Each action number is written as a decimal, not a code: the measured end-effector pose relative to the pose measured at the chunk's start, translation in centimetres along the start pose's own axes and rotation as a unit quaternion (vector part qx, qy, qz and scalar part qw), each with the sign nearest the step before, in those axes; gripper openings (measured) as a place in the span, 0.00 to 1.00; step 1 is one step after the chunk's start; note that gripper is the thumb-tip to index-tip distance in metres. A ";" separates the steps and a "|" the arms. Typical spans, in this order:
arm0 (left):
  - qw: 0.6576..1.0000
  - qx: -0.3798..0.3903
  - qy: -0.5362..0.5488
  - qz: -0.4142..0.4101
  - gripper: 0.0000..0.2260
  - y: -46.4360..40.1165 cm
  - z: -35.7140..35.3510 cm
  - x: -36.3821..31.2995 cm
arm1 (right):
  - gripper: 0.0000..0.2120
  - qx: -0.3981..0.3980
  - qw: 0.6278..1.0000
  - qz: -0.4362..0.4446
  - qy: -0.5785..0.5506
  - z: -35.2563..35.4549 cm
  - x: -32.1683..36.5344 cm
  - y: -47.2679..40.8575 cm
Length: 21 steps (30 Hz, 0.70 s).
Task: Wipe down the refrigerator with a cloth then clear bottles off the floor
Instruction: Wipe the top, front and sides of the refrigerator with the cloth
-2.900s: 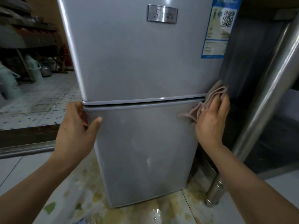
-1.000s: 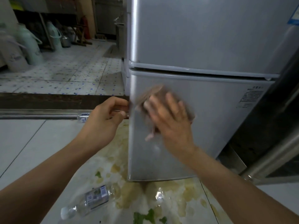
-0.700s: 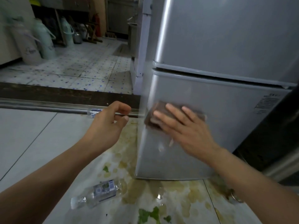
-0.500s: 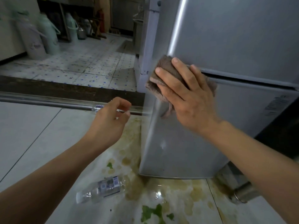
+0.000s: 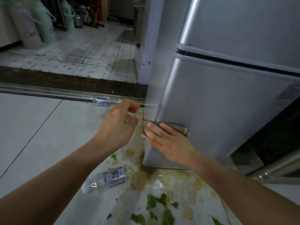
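Brown cloth (image 5: 168,126): soft, limp fabric, likely light; it lies flattened against the lower left corner of the refrigerator's bottom door, low down near the floor.
Silver refrigerator (image 5: 219,98): smooth metal-look skin, probably slick under the cloth; it stands on the floor at right, 2 doors split by a dark seam.
Right hand (image 5: 167,143): fingers straight and spread, palm pressing the cloth flat onto the door; nothing is pinched.
Left hand (image 5: 120,125): hovers just left of the refrigerator's edge, fingers loosely curled, holding nothing, touching nothing I can make out.
Near bottle (image 5: 107,179): clear plastic with a label, lying on its side on the floor below the hands; judged light, crushable and prone to roll, best taken around the middle.
Far bottle (image 5: 103,101): a 2nd clear bottle lying along the metal door track beyond the left hand.
Floor (image 5: 40,127): pale tiles, with yellowish spill stains and green leaf scraps by the refrigerator's base, so it may be slippery.
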<state>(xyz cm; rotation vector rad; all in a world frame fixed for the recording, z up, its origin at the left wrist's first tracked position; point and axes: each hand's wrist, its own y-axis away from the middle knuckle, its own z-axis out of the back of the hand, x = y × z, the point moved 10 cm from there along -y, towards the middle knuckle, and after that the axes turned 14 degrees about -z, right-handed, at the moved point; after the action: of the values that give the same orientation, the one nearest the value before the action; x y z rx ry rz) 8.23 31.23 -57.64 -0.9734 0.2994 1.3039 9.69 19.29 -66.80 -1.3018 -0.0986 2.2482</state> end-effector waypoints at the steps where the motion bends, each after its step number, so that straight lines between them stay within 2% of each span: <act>1: 1.000 0.000 0.001 -0.006 0.10 0.0 0.0 -0.3 | 0.33 -0.010 1.000 0.014 0.010 -0.1 0.2 0.5; 3: 1.000 -0.004 0.000 -0.015 0.11 -0.1 -0.1 -0.6 | 0.36 -0.043 0.999 0.006 -0.010 0.6 -1.3 1.1; 5: 1.000 -0.007 0.001 -0.015 0.12 -0.2 -0.5 -0.8 | 0.38 -0.113 0.989 -0.068 -0.059 2.3 -5.4 1.6; 10: 1.000 -0.011 -0.001 -0.006 0.17 -0.4 -2.8 -0.6 | 0.30 -0.232 0.938 -0.251 -0.050 4.8 -14.7 3.0; 13: 1.000 0.002 -0.007 -0.002 0.18 -0.8 -4.8 -0.7 | 0.28 -0.247 0.908 -0.328 -0.083 4.3 -14.8 4.4; 15: 1.000 0.010 -0.007 -0.003 0.18 -1.1 -6.1 -1.1 | 0.23 -0.219 0.921 -0.301 -0.115 2.6 -12.0 5.8; 18: 0.999 0.001 -0.035 -0.009 0.16 -1.4 -7.0 -1.7 | 0.24 -0.165 0.963 -0.183 -0.108 0.2 -7.8 8.1; 21: 0.998 -0.023 -0.061 -0.001 0.14 -1.6 -6.9 -1.7 | 0.19 -0.184 0.965 -0.160 -0.093 1.3 -7.7 8.8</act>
<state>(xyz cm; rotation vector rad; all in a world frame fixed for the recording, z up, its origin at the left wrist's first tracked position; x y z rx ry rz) 11.46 25.05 -59.89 -0.9278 0.1740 1.3675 8.02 8.28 -62.86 -1.1466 -0.7713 2.1218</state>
